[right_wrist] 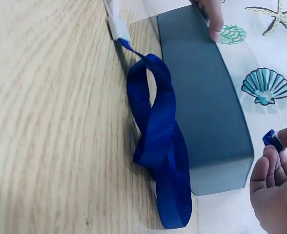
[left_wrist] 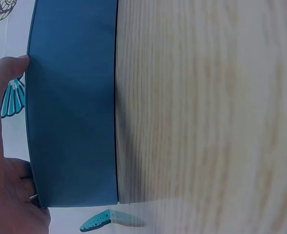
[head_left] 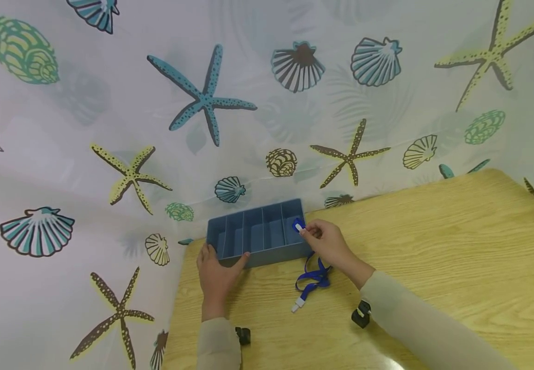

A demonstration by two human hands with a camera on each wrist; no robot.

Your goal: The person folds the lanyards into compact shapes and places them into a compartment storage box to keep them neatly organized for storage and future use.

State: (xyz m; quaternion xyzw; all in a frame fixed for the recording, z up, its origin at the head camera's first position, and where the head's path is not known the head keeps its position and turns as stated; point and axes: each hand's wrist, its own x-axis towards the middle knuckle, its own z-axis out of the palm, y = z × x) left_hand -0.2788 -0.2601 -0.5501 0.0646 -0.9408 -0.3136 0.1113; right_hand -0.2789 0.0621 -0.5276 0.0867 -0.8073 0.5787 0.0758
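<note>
A blue organizer box point(head_left: 260, 255) with several compartments in a row stands on the wooden table. My left hand point(head_left: 216, 272) grips its front left corner, thumb on the front rim and fingers round the left end. Over the rightmost compartment, my right hand point(head_left: 327, 240) pinches a small folded blue strap with a white end point(right_wrist: 272, 139) between thumb and fingertips. Most of that strap is hidden by the fingers. A blue lanyard point(head_left: 315, 277) lies loosely looped on the table before the box's right end, its white clip point(head_left: 297, 304) pointing toward the front.
The table point(head_left: 433, 246) stretches off to the right. Right behind the box hangs a white cloth point(head_left: 248, 169) printed with shells and starfish, which also runs along the left. Black camera mounts point(head_left: 361, 314) sit at both wrists.
</note>
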